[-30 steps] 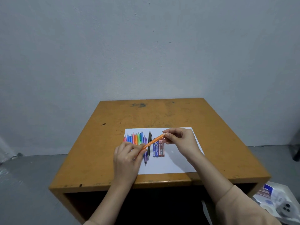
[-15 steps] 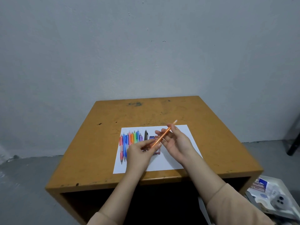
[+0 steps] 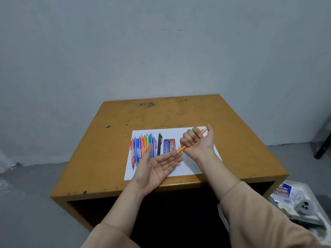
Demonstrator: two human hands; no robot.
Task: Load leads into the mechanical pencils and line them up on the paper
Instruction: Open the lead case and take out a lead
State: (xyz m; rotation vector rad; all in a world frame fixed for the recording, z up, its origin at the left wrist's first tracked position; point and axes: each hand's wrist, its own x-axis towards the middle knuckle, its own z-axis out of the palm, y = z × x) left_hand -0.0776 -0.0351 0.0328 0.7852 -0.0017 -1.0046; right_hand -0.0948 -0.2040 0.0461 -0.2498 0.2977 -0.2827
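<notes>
My right hand [image 3: 198,142] grips the orange mechanical pencil [image 3: 190,144] in a fist above the paper [image 3: 189,167], tip angled down toward my flat, empty left hand [image 3: 155,165]. It looks light, stiff and slick; mid-barrel seems the safest hold.

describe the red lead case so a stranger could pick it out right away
On the yellow-brown desk lies a white sheet of paper. Right of the black pencil on it, two small cases lie side by side. The red lead case is the right one, marked 2B, unlike the blue lead case beside it.
</notes>
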